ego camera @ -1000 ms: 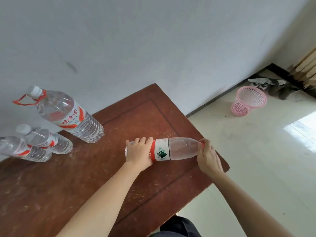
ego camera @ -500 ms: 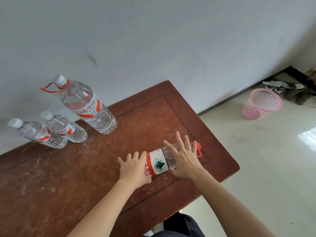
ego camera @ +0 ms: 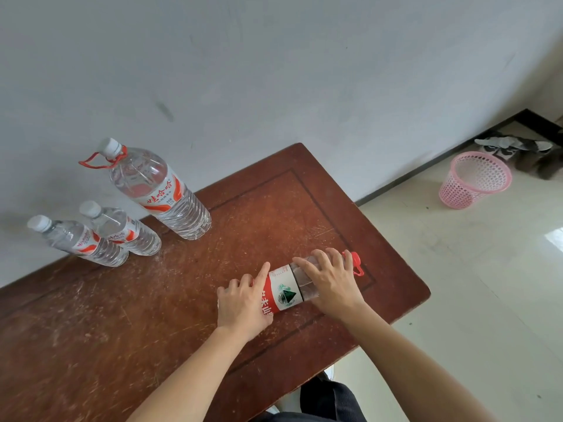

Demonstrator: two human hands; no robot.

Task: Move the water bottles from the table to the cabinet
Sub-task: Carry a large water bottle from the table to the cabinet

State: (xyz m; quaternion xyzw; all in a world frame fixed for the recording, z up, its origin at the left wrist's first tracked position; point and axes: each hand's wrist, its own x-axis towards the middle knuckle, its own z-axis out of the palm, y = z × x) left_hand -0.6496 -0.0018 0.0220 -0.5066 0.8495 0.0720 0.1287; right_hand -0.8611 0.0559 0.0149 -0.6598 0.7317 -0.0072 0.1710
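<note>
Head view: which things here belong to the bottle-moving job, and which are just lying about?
Job: lying bottle, held by left hand and right hand; large upright bottle; left small bottle; right small bottle; table.
Lying about: pink basket; grey heap on floor.

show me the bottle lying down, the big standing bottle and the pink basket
bottle lying down [ego camera: 285, 292]: head view, on its white and red label.
big standing bottle [ego camera: 160, 194]: head view, on its label, mid-body.
pink basket [ego camera: 466, 193]: head view, on its mesh side wall.
</note>
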